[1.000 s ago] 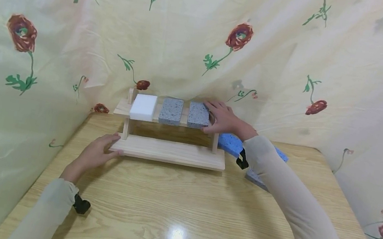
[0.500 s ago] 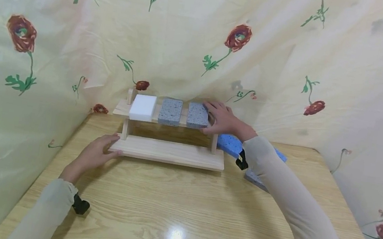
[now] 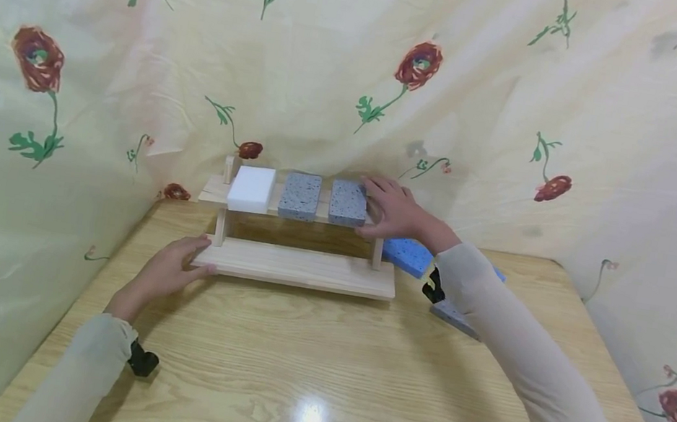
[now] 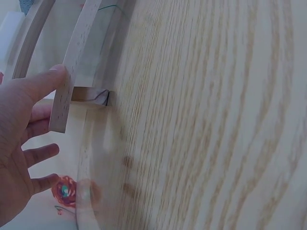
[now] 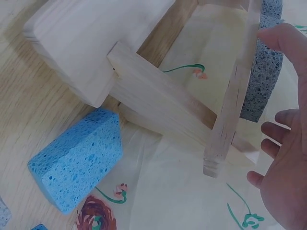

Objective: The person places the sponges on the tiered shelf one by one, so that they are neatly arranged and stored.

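A two-tier wooden shelf rack (image 3: 304, 268) stands against the back cloth. My left hand (image 3: 165, 273) grips the left end of its lower board; in the left wrist view the thumb (image 4: 45, 84) presses the board's front edge (image 4: 72, 72), fingers behind it. On the upper board lie a white sponge-like block (image 3: 252, 189), a grey speckled sponge (image 3: 300, 196) and another grey sponge (image 3: 349, 203) at the right. My right hand (image 3: 397, 212) holds that right-hand grey sponge at its right side, fingers at the back corner, thumb at the front. Its other fingers hang loose in the right wrist view.
Right of the rack, a blue sponge (image 3: 408, 256) lies on the wooden table (image 3: 262, 367), partly behind my right wrist. A grey sponge (image 3: 455, 319) and a second blue one (image 3: 500, 273) show around the right sleeve. Flowered cloth (image 3: 330, 93) encloses the back and sides.
Both hands and the sponges on the rack stay nearly where they were. My right forearm shifts slightly to the right, and the whole view drifts a little.
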Tool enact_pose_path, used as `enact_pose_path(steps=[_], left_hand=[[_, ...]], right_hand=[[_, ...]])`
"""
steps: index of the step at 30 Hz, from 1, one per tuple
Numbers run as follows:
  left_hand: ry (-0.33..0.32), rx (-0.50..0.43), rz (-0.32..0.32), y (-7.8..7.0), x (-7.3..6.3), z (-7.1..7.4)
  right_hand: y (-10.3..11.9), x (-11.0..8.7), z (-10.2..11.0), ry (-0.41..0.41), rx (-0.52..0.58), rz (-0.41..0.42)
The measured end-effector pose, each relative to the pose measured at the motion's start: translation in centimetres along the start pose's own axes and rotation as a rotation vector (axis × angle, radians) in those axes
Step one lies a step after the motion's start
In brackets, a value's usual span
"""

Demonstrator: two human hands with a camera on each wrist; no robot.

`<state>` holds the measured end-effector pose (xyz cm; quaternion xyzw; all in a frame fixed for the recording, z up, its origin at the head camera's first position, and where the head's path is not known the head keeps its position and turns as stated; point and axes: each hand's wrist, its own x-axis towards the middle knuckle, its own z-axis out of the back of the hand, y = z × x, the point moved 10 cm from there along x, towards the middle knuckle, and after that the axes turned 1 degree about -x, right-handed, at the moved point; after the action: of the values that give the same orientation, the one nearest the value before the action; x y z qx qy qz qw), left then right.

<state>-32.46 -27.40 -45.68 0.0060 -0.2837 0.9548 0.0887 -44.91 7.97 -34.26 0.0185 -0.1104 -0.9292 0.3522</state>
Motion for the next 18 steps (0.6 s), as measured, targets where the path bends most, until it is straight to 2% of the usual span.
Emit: enact_pose_path(steps=[8,18], left_hand=[[0.005,0.012,-0.005,0.0,0.1,-0.1],[0.011,0.016,-0.010,0.3,0.4,-0.2]], right_hand=[[-0.2,-1.8,0.1,-0.004,-0.044,0.013],[-0.5,-4.4,0.0,0.001,-0.015,0.031]])
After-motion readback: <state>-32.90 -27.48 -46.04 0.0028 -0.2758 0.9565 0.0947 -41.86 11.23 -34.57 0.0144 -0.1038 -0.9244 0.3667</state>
